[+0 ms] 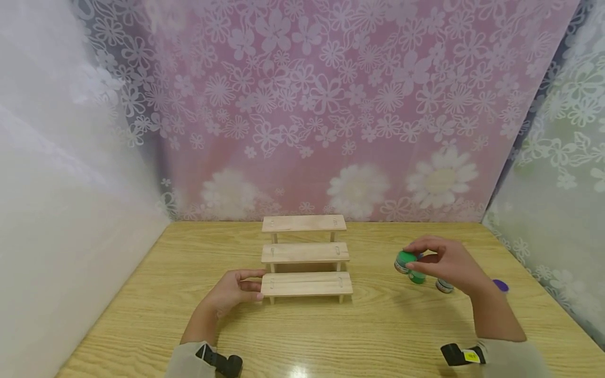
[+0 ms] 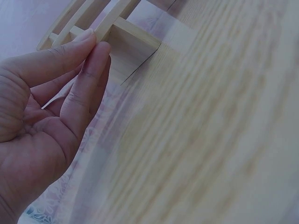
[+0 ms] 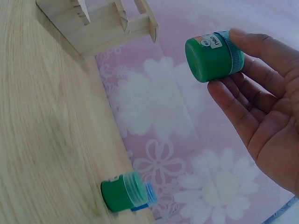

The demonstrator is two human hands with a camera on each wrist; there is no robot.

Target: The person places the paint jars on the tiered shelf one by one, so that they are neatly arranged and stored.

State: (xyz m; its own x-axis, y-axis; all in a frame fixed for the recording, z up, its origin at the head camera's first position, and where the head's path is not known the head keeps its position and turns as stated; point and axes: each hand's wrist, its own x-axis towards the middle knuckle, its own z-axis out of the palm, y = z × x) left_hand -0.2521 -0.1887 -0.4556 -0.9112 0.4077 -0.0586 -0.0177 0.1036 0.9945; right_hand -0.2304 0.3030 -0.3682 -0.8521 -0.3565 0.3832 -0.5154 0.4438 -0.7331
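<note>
A pale wooden three-step display stand (image 1: pixel 304 253) stands near the middle of the table. At its left end my left hand (image 1: pixel 230 287) pinches the lowest board, thumb in front; the left wrist view shows the fingertips (image 2: pixel 99 49) right at the board's end. My right hand (image 1: pixel 446 261) grips a small green paint jar (image 3: pixel 212 57) by its lid between thumb and fingers, raised above the table at the right. Just below it stands another green jar (image 1: pixel 417 276), with a blue jar (image 3: pixel 150 196) close behind, partly hidden.
Under the right hand sits a jar (image 1: pixel 444 286) with its top covered by the hand. Farther right, beside the forearm, is a purple-lidded jar (image 1: pixel 501 285). Flowered pink cloth (image 1: pixel 302 105) hangs behind the wood-grain table (image 1: pixel 302 336), with pale screens on both sides.
</note>
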